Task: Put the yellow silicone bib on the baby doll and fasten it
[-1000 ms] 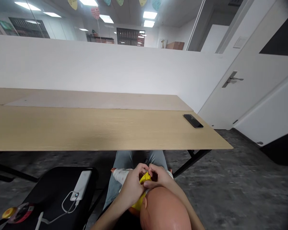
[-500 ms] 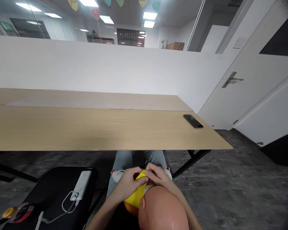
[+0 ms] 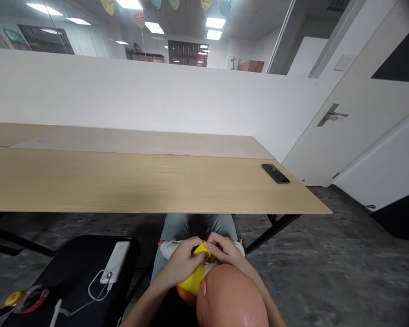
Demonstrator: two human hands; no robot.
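A bald baby doll rests on my lap, seen from above and behind its head, with white sleeves out to both sides. A yellow piece of cloth lies along its left shoulder and front; its exact kind I cannot make out. My left hand has thumb and fingers closed on the cloth's upper part. Close beside it, my right hand is pinched at the cloth's far edge, in front of the doll's chest. The fingertips nearly meet. Most of the doll's front is hidden by its head and my hands.
The wooden table spans ahead of my knees, with a black phone near its right end. To my left, a black chair seat carries a white power bank with a cable and a yellow-and-red item.
My left thumb has bent and shifted slightly on the yellow cloth, whose top edge is now more folded between my hands. The doll stays in place; the view has tilted slightly.
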